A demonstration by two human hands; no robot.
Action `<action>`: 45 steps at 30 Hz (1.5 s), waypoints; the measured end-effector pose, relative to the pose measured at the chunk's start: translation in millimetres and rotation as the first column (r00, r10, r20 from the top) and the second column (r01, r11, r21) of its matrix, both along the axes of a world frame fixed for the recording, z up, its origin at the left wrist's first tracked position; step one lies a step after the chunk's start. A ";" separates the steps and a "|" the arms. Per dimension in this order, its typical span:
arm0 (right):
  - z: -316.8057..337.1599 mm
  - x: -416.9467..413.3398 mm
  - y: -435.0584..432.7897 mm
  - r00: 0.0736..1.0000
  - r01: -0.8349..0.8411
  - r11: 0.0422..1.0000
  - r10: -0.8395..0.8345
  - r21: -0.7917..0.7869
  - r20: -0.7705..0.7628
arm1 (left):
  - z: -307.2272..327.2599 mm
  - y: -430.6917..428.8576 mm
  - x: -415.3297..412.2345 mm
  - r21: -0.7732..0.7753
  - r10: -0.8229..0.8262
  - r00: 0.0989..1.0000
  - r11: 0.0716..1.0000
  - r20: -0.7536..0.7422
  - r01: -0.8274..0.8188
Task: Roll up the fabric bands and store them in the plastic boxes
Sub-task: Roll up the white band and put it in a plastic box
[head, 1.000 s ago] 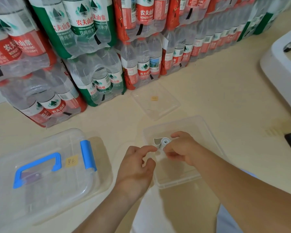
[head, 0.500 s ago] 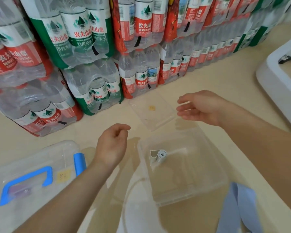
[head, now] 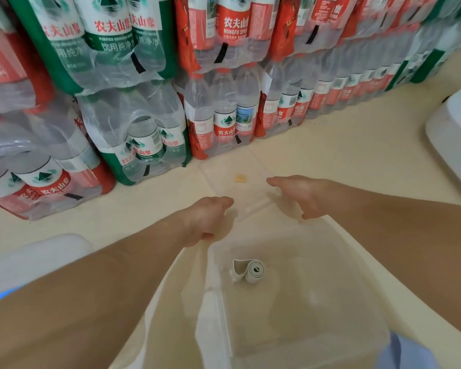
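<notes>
**Both hands at the lid; 1 rolled band in the open box**

The right hand [head: 305, 197] is held flat, with fingers straight and thumb spread, over the right edge of a clear lid [head: 225, 169] that lies flat on the floor. It grips nothing. The left hand [head: 206, 219] is at the lid's near left corner with its fingers bent. Whether it grips the lid cannot be told.

The fabric band [head: 248, 270] is in neither hand. It lies nearer the person than both hands, well apart from them, on the bottom of the clear plastic box [head: 214, 310]. It is rolled, with 1 short loose end folded out to its left, and it is the only item seen in the box. The box stands open just beside the lid.

A small yellow sticker [head: 240, 178] sits on the lid. A second box [head: 35, 253], with blue fittings, is partly visible at far left behind the left forearm.

The floor [head: 357, 147] is pale beige. Shrink-wrapped packs of water bottles [head: 224, 102] are stacked in 2 tiers along the far side. A white unit [head: 455, 145] stands at right, and light blue fabric [head: 407, 354] shows at the bottom right.
</notes>
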State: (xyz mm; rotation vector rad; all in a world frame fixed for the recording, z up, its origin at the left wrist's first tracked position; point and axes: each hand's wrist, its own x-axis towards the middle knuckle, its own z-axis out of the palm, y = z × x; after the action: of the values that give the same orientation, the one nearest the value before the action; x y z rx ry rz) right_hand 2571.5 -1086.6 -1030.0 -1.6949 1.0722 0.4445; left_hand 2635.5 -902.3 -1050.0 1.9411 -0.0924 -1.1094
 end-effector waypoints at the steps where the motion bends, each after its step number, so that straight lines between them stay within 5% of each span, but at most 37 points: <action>1: -2.3 0.2 -0.6 1.000 -0.016 1.000 0.016 0.002 -0.009 | -1.2 -1.1 1.0 -0.008 0.028 0.999 1.000 -0.029 -0.028; 6: -7.2 0.4 -21.6 0.998 0.040 0.999 -0.041 0.031 0.050 | -1.9 -4.4 8.1 -0.058 0.122 0.985 0.990 -0.120 -0.130; 13: -30.1 0.1 -23.6 0.998 0.039 0.999 -0.038 0.000 0.056 | -2.3 -9.9 7.1 0.002 0.028 0.997 1.000 -0.068 -0.028; 19: -12.9 3.7 -20.5 0.879 0.304 0.936 -0.348 0.180 0.326 | 6.2 -4.7 14.3 -0.136 0.213 0.945 0.958 -0.248 -0.252; 23: 37.5 -2.7 -21.7 0.780 0.373 0.908 -0.418 0.190 0.465 | 31.6 -10.4 8.5 -0.369 0.368 0.896 0.820 -0.247 -0.438; 27: 106.9 -44.6 -13.4 0.838 0.193 0.943 -0.302 0.271 0.455 | 84.6 -12.7 2.1 -0.519 0.504 0.839 0.670 -0.207 -0.531; 31: 158.3 -109.9 7.8 0.926 -0.030 0.965 -0.071 0.261 0.370 | 138.1 8.8 -19.9 -0.514 0.426 0.900 0.753 -0.093 -0.410; 36: 197.2 -171.5 13.0 0.890 0.166 0.949 -0.261 0.268 0.373 | 180.2 58.3 -45.0 -0.404 0.173 0.980 0.907 0.094 -0.121; 39: 189.0 -199.9 29.3 0.916 0.125 0.970 -0.193 0.207 0.352 | 181.9 78.3 -73.2 -0.303 0.049 0.989 0.953 0.139 -0.005; 41: 165.5 -216.4 49.0 0.934 0.096 0.978 -0.153 0.186 0.322 | 174.9 83.9 -90.3 -0.318 0.124 0.982 0.945 0.140 -0.074; 45: 120.2 -226.9 67.8 0.870 0.294 0.951 -0.308 0.096 0.384 | 144.1 91.2 -110.0 -0.281 0.322 0.947 0.908 -0.010 -0.312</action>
State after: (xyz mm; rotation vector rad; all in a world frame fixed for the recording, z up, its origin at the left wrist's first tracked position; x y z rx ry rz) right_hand 2344.6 -1018.7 -909.8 -1.4688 0.9938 -0.0824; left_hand 2525.6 -811.1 -905.9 1.6510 0.0451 -0.7972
